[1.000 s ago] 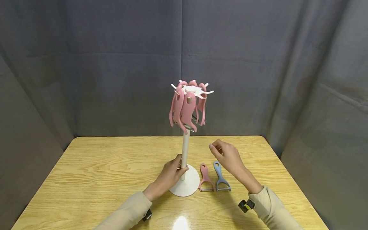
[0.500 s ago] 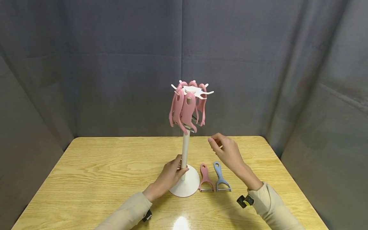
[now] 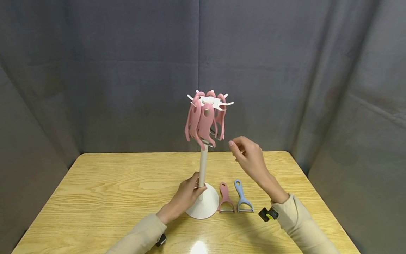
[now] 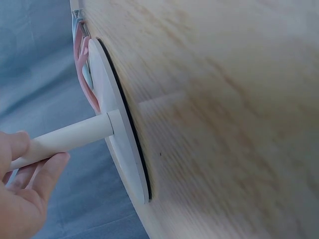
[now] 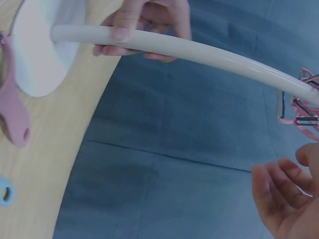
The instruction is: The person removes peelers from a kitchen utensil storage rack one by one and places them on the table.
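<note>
My left hand [image 3: 181, 200] grips the lower white pole [image 3: 203, 164] of a rack, thumb and fingers wrapped about it just over the round base [image 3: 203, 208]. Several pink peelers [image 3: 206, 121] hang by their handle holes from the white hooks at the top; one front-right hook [image 3: 229, 103] is bare. To the right of the pole, my right hand [image 3: 252, 160] is raised in the air, fingers loosely bent and holding nothing. In the right wrist view, a gap shows between thumb and fingertips [image 5: 259, 177]. The hanging peelers are just to its upper left.
On the wooden table [image 3: 120, 187], a pink peeler [image 3: 224, 192] lies right beside the base, and a blue peeler [image 3: 240, 190] lies to its right, both with handles pointing away. A grey curtain [image 3: 136, 77] stands behind the table and along both sides.
My right hand has risen from above the table peelers toward the hanging ones. The left hand keeps its grip on the pole. The whole head view has shifted slightly.
</note>
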The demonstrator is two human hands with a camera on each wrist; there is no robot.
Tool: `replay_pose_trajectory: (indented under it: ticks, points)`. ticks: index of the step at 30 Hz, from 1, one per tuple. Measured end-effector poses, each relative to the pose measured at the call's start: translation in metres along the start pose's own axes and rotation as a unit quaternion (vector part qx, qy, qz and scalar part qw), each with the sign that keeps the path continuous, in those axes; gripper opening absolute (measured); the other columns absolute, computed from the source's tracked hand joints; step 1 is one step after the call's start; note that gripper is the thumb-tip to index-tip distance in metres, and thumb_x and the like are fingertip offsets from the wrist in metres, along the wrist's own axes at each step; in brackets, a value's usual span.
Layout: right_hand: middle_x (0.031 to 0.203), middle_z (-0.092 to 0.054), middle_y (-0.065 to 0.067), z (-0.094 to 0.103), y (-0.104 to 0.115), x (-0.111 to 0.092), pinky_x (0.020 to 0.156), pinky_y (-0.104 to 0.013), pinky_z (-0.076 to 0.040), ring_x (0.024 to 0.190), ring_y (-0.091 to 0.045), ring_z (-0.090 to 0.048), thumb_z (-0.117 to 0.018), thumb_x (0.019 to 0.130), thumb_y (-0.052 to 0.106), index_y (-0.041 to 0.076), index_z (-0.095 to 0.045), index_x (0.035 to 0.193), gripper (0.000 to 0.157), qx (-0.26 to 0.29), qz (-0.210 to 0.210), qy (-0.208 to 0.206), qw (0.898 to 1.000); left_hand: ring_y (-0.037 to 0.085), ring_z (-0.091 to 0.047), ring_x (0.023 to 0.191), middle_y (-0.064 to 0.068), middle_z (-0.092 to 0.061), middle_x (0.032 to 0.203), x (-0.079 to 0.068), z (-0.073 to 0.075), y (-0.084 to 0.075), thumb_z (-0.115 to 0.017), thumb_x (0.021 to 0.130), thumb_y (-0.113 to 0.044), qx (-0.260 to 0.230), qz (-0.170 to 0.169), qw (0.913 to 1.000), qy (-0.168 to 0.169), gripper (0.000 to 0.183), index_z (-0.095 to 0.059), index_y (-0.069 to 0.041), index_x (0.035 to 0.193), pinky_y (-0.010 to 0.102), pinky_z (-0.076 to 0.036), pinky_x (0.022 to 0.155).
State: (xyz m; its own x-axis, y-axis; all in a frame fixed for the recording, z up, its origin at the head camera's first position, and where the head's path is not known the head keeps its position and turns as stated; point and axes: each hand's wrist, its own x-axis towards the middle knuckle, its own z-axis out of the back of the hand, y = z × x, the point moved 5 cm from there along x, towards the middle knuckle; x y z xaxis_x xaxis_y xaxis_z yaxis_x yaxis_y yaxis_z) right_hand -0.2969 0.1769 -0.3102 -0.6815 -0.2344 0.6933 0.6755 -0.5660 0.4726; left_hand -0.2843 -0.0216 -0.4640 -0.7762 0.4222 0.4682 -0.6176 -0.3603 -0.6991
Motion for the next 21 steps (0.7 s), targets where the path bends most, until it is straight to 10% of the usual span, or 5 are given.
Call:
replay_pose_trajectory:
  ticks: [12,21]
  points:
    - [0.079,-0.065,-0.007,0.014,0.017,0.026,0.060,-0.016,-0.051,0.067,-0.017,-0.062,-0.061,0.097,0.004,-0.001,-0.067,0.095,0.007,0.052,0.059,-0.117,0.990,0.026,-0.070,0.096,0.015,-0.065,0.105,0.002,0.001,0.000,-0.064,0.097,-0.006,-0.002,0.000,1.0000,0.004,0.032,-0.047,0.000,0.123,0.027,-0.057,0.077]
    - [0.108,-0.063,-0.018,0.010,0.034,0.040,0.086,-0.028,-0.050,0.098,-0.029,-0.061,-0.051,0.100,-0.003,-0.008,-0.057,0.113,0.015,0.111,0.103,-0.119,0.981,0.025,-0.070,0.097,0.015,-0.065,0.106,0.000,0.001,0.001,-0.063,0.097,-0.008,-0.004,0.011,0.9999,0.012,0.031,-0.047,-0.002,0.124,0.026,-0.057,0.077]
